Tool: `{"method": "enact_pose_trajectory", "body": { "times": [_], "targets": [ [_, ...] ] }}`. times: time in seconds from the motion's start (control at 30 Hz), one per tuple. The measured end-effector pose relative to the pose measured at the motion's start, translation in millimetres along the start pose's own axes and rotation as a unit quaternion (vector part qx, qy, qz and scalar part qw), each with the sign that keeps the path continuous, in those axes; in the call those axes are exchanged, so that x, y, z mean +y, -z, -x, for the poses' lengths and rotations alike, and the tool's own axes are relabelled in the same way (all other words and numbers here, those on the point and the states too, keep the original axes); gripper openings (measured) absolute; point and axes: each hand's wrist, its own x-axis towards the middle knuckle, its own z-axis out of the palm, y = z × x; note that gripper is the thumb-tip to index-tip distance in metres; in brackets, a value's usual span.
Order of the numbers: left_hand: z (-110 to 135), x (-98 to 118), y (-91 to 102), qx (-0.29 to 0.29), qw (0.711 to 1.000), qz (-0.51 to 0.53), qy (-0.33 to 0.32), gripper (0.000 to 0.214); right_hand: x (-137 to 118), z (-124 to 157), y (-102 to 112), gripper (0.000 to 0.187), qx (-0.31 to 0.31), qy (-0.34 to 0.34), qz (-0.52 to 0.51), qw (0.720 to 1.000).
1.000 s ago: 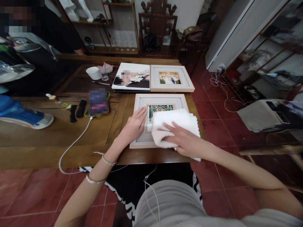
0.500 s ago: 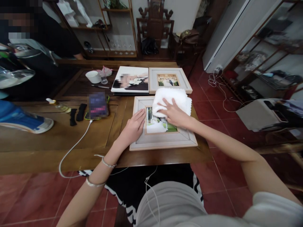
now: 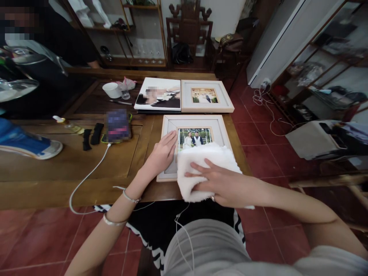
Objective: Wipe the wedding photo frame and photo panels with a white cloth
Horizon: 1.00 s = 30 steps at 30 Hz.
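Note:
A pale wooden picture frame (image 3: 170, 126) with a wedding photo lies flat near the table's front edge. My left hand (image 3: 163, 153) rests on its left side, fingers stretched out along the border. My right hand (image 3: 220, 182) has hold of a fluffy white cloth (image 3: 191, 161), its fingers spread over the top and pressing into the pile. The cloth covers the lower right of the frame and hangs past its near edge, hiding the bottom of the photo.
Behind stand a second framed photo (image 3: 227, 97) and a large photo print (image 3: 158, 96). Left on the table (image 3: 135, 168) are a phone (image 3: 117, 126) on a white cable (image 3: 83, 176), a dropper bottle (image 3: 71, 125), a white cup (image 3: 112, 90) and a blue bottle (image 3: 25, 140). Another person (image 3: 66, 42) is across the table.
My right hand has slid the cloth from the upper right of the frame down toward me, uncovering the couple in the photo. My left hand stays on the frame's left side.

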Motion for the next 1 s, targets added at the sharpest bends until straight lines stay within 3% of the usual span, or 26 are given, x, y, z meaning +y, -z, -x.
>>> {"method": "enact_pose_trajectory", "body": {
  "times": [0.17,0.33,0.47,0.67,0.83,1.0],
  "targets": [
    [0,-1,-0.6,-0.003,1.000,0.005,-0.002,0.047,55,-35,-10,0.058,0.119,-0.080,0.103,0.984],
    [0,-2,0.5,-0.013,1.000,-0.002,-0.008,0.048,118,-66,9,0.062,0.221,-0.145,0.184,0.947],
    [0,-2,1.1,-0.013,1.000,0.004,-0.006,0.048,135,-81,23,0.061,0.236,-0.158,0.203,0.937],
    [0,-2,-0.6,0.007,1.000,0.018,-0.003,0.048,101,-72,11,0.053,0.141,-0.057,0.182,0.972],
    [0,-1,-1.0,0.004,1.000,0.011,0.003,0.048,51,-32,12,0.055,0.040,0.028,0.069,0.996],
    [0,0,-1.1,-0.001,1.000,0.004,0.010,0.047,13,3,24,0.053,-0.067,0.064,-0.044,0.995]
  ]
}}
